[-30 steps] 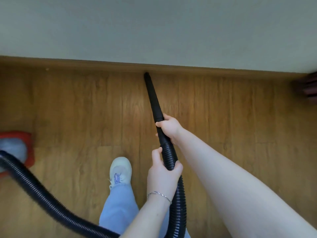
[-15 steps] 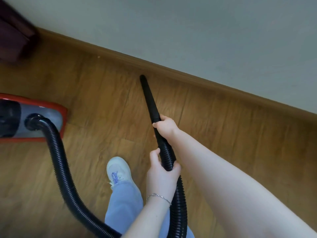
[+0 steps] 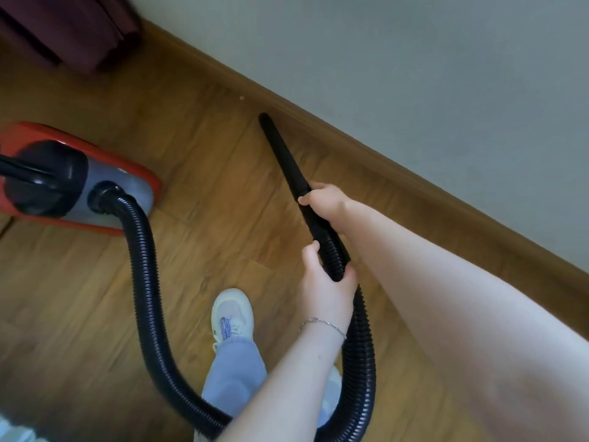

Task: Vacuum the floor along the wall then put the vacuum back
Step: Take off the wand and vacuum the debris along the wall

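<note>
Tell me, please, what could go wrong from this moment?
The hose loops around the shoe, so a step might catch it. The crumb by the baseboard lies beyond the nozzle and might be missed. Pulling farther could drag or tip the vacuum.

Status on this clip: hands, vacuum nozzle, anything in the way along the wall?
Both hands gripping: right hand on nozzle, left hand on hose. Nozzle tip low beside skirting board. Small crumb ahead; curtain further along.
</note>
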The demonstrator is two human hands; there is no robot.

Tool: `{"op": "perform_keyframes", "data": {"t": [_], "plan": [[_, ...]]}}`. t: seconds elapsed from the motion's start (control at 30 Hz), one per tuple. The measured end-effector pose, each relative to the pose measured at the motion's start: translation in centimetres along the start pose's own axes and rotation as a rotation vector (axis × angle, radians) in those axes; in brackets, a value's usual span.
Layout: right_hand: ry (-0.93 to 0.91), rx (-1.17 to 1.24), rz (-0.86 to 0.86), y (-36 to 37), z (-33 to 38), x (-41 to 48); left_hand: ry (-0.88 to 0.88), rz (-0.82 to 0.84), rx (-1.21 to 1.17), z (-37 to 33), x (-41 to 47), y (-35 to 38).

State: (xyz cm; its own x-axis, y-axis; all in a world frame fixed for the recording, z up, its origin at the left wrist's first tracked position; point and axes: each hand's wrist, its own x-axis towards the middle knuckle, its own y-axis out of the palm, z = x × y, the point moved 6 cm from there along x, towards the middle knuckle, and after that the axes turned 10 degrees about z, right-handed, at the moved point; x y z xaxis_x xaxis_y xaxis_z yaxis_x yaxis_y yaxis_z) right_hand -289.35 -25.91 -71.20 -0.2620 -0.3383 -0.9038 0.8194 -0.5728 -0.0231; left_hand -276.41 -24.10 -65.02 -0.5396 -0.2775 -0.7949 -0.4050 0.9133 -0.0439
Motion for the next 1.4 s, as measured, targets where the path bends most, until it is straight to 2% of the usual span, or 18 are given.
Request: {"op": "perform_keyframes", "data": {"t": [0.37,0.63,1.0,1.27,1.4], "plan": [[0.024,-0.107,0.012,-0.8,5.2,3.1,0.027,0.054,-0.177,-4.0,3.5,-0.7],[-0.02,-0.141,0.034,1.8,8.3,4.9,0.026,-0.03,-0.231,-4.4,5.4,-3.8],[0.031,-0.123,0.003,0.1,5.5,2.3,-0.049,0.058,-0.233,-3.8,2.6,-1.3],[0.021,-0.126,-0.03,3.5,8.6,4.2,-0.022,-0.036,-0.319,-4.4,3.3,-6.1],[0.038,-0.151,-0.06,4.1,7.8,3.5,-0.065,-0.003,-0.303,-3.6,2.1,-6.7]]}}
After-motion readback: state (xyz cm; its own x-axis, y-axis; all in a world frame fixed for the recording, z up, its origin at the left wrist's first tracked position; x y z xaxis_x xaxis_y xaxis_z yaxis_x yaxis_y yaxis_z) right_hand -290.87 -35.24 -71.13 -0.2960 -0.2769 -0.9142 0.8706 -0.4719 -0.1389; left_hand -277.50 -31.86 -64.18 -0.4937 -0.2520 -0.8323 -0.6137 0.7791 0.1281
